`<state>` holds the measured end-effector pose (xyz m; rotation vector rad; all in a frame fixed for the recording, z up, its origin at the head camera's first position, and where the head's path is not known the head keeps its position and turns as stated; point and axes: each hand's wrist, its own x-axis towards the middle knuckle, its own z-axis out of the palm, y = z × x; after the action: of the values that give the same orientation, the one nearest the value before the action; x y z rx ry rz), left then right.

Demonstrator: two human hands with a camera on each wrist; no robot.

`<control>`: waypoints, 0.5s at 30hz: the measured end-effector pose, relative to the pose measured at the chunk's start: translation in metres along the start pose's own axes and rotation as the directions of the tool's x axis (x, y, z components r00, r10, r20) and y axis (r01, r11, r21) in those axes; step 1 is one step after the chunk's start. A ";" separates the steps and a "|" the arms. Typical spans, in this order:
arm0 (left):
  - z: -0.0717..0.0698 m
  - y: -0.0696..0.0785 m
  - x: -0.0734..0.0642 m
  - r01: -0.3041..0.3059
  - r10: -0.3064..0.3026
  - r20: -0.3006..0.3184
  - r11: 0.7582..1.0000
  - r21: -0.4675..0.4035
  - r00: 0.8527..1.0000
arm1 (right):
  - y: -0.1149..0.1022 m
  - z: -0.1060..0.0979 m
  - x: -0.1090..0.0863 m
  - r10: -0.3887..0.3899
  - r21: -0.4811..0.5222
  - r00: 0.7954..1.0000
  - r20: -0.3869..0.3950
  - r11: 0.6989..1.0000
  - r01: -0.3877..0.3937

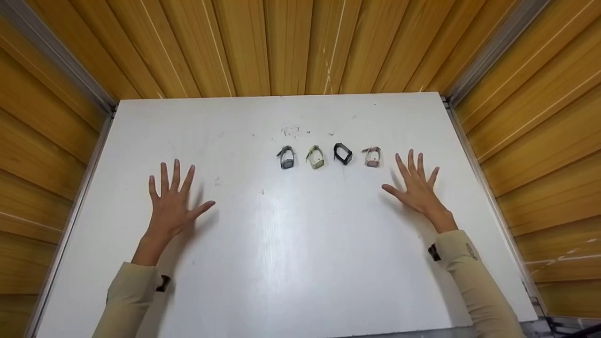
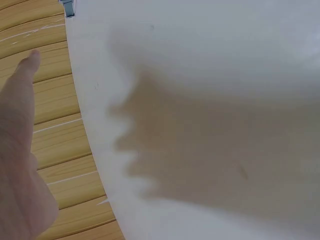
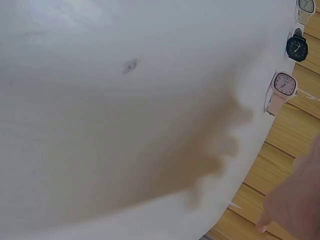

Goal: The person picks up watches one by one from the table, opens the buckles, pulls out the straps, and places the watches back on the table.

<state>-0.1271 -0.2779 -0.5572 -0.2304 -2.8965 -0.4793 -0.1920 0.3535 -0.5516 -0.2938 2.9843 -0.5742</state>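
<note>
Several wristwatches stand in a row on the white table (image 1: 281, 225), right of its middle. From left to right they are a grey watch (image 1: 287, 157), a pale yellow-green watch (image 1: 316, 157), a black watch (image 1: 343, 154) and a pink watch (image 1: 373, 157). In the right wrist view the pink watch (image 3: 284, 85) and black watch (image 3: 297, 48) show round dials. My left hand (image 1: 172, 206) is held over the left part of the table, fingers spread and holding nothing. My right hand (image 1: 419, 192), also spread and bare, is nearest the pink watch, to its lower right.
Yellow wood-look panels (image 1: 291, 47) wall the table at the back and both sides. Metal posts (image 1: 493, 47) rise at the back corners. Dark scuff marks (image 1: 290, 130) lie behind the watches. Each beige sleeve (image 1: 131, 291) has a dark device at its cuff.
</note>
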 end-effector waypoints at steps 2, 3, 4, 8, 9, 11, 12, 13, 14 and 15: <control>-0.003 0.001 0.001 -0.001 0.001 0.002 1.000 -0.004 1.000 | -0.002 -0.001 0.001 -0.004 -0.003 1.000 -0.001 1.000 0.004; -0.005 0.001 0.002 0.000 0.000 0.000 1.000 -0.004 1.000 | -0.004 -0.002 0.001 -0.009 0.000 1.000 -0.001 1.000 0.009; -0.006 0.001 0.003 0.000 0.000 -0.001 1.000 -0.003 1.000 | -0.005 -0.002 0.002 -0.013 0.000 1.000 -0.002 1.000 0.013; -0.006 0.004 0.004 -0.003 0.003 0.008 1.000 -0.004 1.000 | -0.009 0.000 0.005 -0.053 -0.003 0.998 -0.028 0.999 0.053; -0.005 0.004 0.004 -0.003 0.003 0.016 1.000 0.001 1.000 | -0.010 0.001 0.006 -0.068 -0.006 0.997 -0.032 0.998 0.068; -0.003 0.006 0.003 -0.003 0.002 0.033 1.000 0.005 0.999 | -0.012 0.004 0.008 -0.093 -0.017 0.995 -0.031 0.996 0.093; -0.002 0.007 0.002 -0.004 0.004 0.039 1.000 0.008 0.999 | -0.014 0.006 0.010 -0.103 -0.020 0.994 -0.025 0.995 0.102; -0.001 0.008 0.002 -0.006 0.006 0.047 1.000 0.011 0.999 | -0.016 0.007 0.011 -0.111 -0.018 0.994 -0.024 0.994 0.111; 0.000 0.009 0.002 -0.007 0.006 0.050 1.000 0.016 0.999 | -0.018 0.008 0.013 -0.119 -0.015 0.993 -0.024 0.993 0.119; 0.000 0.011 0.003 -0.010 0.009 0.049 1.000 0.021 0.999 | -0.021 0.008 0.014 -0.124 -0.010 0.992 -0.027 0.992 0.124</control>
<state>-0.1284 -0.2675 -0.5532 -0.2559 -2.9451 -0.4470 -0.2015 0.3287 -0.5521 -0.4792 3.0114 -0.5817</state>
